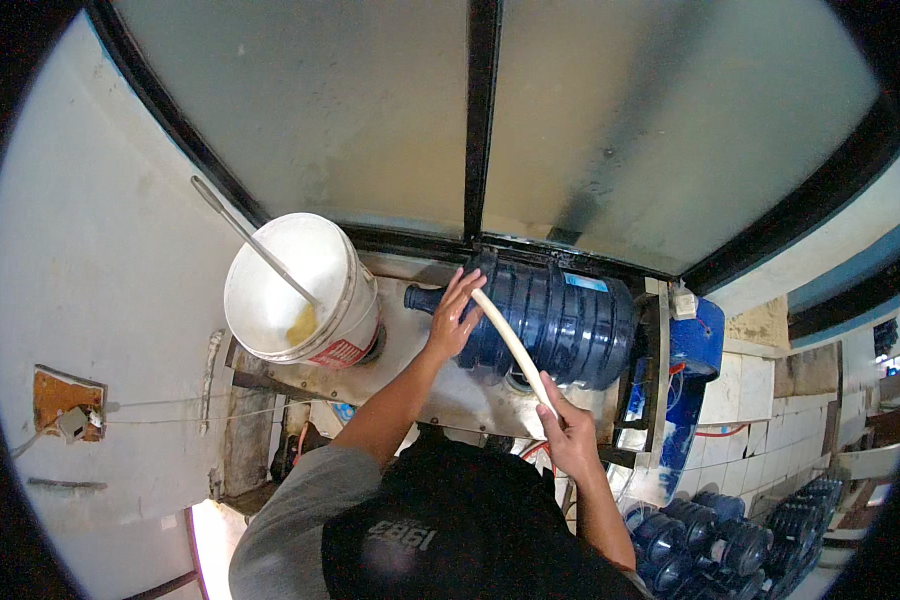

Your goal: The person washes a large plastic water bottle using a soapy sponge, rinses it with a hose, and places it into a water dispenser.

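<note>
A translucent blue water jug (547, 322) lies on its side, its neck pointing left, on a worn metal counter (450, 401). My left hand (454, 315) rests with fingers apart against the jug's shoulder, near the neck. In my right hand (568, 431) is the lower end of a curved cream-coloured rod or hose (506, 330); the picture does not settle which. It crosses in front of the jug, and its upper end reaches my left fingertips.
At the left stands a white plastic bucket (360, 300), a long metal handle (247, 236) leaning in it. Frosted glass panels (345, 112) rise behind the counter. A blue container (694, 341) is at the right; several water jugs (742, 544) stand at lower right.
</note>
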`<state>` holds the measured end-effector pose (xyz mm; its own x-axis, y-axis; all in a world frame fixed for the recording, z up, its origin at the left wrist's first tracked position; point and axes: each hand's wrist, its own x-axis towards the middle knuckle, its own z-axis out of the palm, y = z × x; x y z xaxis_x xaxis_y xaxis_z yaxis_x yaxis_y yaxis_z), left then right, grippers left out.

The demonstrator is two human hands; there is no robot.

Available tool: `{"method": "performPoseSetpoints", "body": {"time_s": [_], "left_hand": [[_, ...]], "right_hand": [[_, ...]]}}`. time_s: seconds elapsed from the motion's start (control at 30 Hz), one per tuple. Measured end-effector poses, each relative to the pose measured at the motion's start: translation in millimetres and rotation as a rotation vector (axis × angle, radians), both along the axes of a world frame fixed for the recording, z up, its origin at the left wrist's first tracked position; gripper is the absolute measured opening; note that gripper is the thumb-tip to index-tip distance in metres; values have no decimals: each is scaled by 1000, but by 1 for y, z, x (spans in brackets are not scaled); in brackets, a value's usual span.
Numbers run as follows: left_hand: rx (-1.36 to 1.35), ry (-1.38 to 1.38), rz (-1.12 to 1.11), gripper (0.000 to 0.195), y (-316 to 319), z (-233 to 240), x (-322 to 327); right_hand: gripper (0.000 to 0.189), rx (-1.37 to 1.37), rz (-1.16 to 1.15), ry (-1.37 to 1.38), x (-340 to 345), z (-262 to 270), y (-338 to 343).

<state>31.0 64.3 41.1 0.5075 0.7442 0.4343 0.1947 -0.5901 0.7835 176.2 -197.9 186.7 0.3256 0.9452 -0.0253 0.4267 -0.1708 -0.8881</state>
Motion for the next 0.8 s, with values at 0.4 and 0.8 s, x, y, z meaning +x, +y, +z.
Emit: {"method": "performPoseSetpoints", "body": {"time_s": [0.4, 0.8], "left_hand": [[-137, -50, 143, 63, 5, -18, 21], [164, 1044, -211, 93, 61, -37, -68]], "right_hand": [[49, -59, 38, 34, -2, 3, 2], [47, -218, -40, 96, 9, 13, -10]]}}
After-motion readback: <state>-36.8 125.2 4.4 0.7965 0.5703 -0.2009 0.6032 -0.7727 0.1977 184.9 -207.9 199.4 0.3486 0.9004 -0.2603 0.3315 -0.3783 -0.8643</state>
